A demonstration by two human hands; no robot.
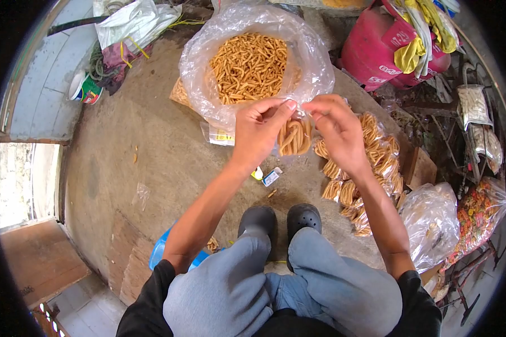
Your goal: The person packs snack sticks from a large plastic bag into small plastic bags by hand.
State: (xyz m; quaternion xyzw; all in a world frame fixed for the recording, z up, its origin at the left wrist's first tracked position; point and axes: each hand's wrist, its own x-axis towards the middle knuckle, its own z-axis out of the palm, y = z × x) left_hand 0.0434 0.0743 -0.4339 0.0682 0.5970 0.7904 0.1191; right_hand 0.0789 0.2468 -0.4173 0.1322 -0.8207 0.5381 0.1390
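A small clear plastic bag of long brown snack sticks [295, 138] hangs between my hands, in front of a large open bag. My left hand [260, 128] is closed, with thumb and forefinger pinching the gathered top of the small bag. Close beside it, my right hand [343, 133] is also closed, its fingertips pinched at the other side of the bag's top; the exact spot they grip is too small to make out. The large clear plastic bag [199, 62], its rim rolled open, holds a heap of loose snack sticks [247, 67].
Filled snack packets [371, 163] are piled on the concrete floor [112, 168] at right. Pink gas cylinders [371, 48] stand behind, with cloths [419, 45] on top. A small box [272, 176] lies near my shoes [304, 218]; a blue container [162, 250] is by my left leg.
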